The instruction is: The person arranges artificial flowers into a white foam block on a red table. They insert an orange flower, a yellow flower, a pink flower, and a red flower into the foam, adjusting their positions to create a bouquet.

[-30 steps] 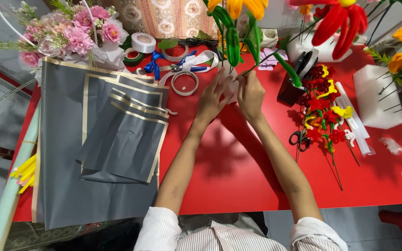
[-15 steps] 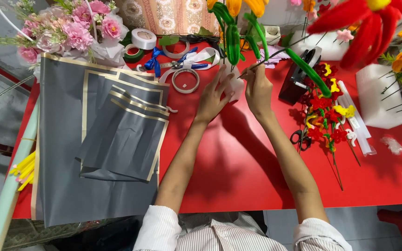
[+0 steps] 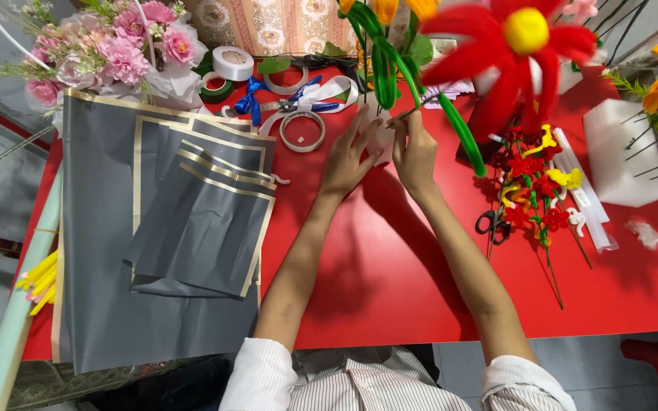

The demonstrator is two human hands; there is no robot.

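Both hands meet at the far middle of the red worktop, close under a cluster of thick green stems that rise toward the camera. The left hand lies with its fingers spread and stretched forward, their tips resting against a small whitish piece held between the two hands; it looks like paper or tape, though it is too hidden to tell which. The right hand is curled, its fingers pinched near a thin dark wire-like stem just above that piece, seemingly to steady it while the left hand presses from the side. The stems look fuzzy and bent, like craft pipe cleaners, topped by yellow blooms and a large blurred red flower with a yellow centre very near the lens. Within easy reach behind the hands sit rolls of white tape, a clear tape ring and blue ribbon. To the left, grey wrapping sheets with gold edging lie flat beside a pink bouquet; to the right, small red and yellow craft flowers and black scissors lie together.
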